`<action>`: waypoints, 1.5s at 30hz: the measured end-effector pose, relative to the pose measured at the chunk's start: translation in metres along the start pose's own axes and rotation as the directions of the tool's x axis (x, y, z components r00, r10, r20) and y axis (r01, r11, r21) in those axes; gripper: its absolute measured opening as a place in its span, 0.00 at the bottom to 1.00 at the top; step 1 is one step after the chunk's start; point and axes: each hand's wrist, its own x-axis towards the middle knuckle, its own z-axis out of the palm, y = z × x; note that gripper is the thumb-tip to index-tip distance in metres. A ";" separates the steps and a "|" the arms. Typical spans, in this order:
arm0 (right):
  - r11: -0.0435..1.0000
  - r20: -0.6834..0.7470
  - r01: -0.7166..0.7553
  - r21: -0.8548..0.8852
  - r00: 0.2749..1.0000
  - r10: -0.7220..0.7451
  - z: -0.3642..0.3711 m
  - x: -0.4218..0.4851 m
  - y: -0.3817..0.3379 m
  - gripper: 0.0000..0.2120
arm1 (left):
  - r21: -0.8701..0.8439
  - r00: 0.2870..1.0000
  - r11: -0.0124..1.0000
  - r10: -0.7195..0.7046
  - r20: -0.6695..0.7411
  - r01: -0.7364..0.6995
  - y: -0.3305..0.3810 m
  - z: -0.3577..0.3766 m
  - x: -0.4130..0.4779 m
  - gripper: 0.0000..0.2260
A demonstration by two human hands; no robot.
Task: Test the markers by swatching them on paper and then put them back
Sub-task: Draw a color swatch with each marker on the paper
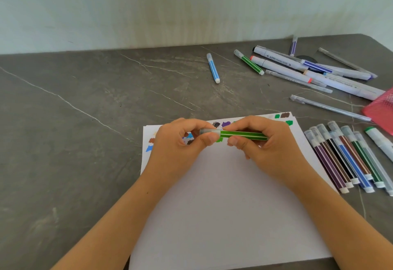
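Note:
A light green marker with white stripes lies level between both hands, just above the white paper. My right hand grips its barrel. My left hand pinches the clear cap at the marker's left end. Several colour swatches run along the paper's far edge and left side, partly hidden by my hands. A neat row of capped markers lies just right of the paper.
A loose pile of markers and pens lies at the back right of the grey marbled table. A blue marker lies alone behind the paper. A red mesh holder sits at the right edge.

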 end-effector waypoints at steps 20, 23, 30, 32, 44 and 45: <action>0.995 -0.178 -0.069 -0.065 0.982 0.057 -0.047 -0.043 -0.021 0.08 | -0.154 0.983 0.979 -0.111 0.146 0.133 0.049 0.037 -0.004 0.19; 0.984 -0.362 -0.179 -0.003 0.917 0.165 -0.065 -0.062 -0.013 0.07 | -0.057 0.964 0.987 -0.134 0.231 0.151 0.059 0.054 0.000 0.24; 0.822 -0.609 -0.437 -0.364 0.780 0.145 -0.098 -0.097 0.020 0.09 | 0.507 0.927 0.832 0.024 0.374 -0.226 0.066 0.107 0.011 0.24; 0.766 -0.597 -0.444 -0.466 0.796 0.098 -0.100 -0.103 0.027 0.10 | 0.570 0.910 0.766 0.050 0.411 -0.299 0.064 0.121 0.017 0.24; 0.637 -0.482 -0.375 -0.673 0.876 0.006 -0.095 -0.109 0.047 0.14 | 0.610 0.903 0.731 0.018 0.429 -0.304 0.053 0.139 0.023 0.25; 0.631 -0.469 -0.376 -0.679 0.883 0.022 -0.094 -0.109 0.046 0.15 | 0.609 0.903 0.732 0.017 0.430 -0.304 0.053 0.140 0.023 0.25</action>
